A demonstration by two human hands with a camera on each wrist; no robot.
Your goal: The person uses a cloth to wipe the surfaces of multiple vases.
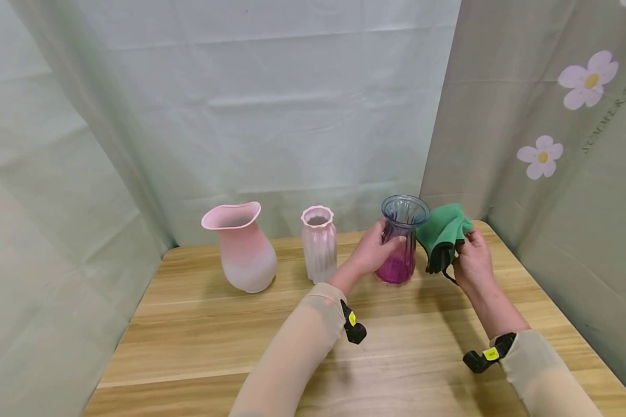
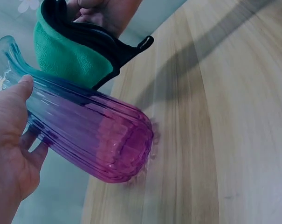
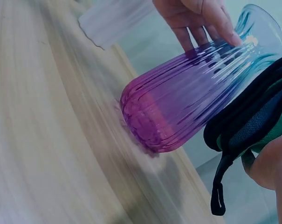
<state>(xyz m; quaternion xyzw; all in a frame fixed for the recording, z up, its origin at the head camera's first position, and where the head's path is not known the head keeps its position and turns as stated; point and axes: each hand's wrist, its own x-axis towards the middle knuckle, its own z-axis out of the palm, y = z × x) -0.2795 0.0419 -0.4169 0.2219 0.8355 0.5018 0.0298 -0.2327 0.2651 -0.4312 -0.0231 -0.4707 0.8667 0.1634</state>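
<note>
A ribbed glass vase (image 1: 398, 255), blue at the flared rim and magenta at the base, stands near the back right of the table. My left hand (image 1: 371, 250) grips it around the upper body, thumb on the near side and fingers behind. Just right of the vase, my right hand (image 1: 473, 259) holds a folded green cloth (image 1: 443, 229) with black edging and a small black loop. In the left wrist view the cloth (image 2: 71, 60) is against or very close to the vase's side; contact is hard to tell. The right fingers are partly hidden by the cloth.
A slim white-pink fluted vase (image 1: 320, 252) stands left of my left hand. Farther left is a larger pink-and-white vase (image 1: 247, 258) with a wide wavy mouth. All stand on a wooden table (image 1: 214, 341), with pale curtains (image 1: 292, 116) behind and at both sides.
</note>
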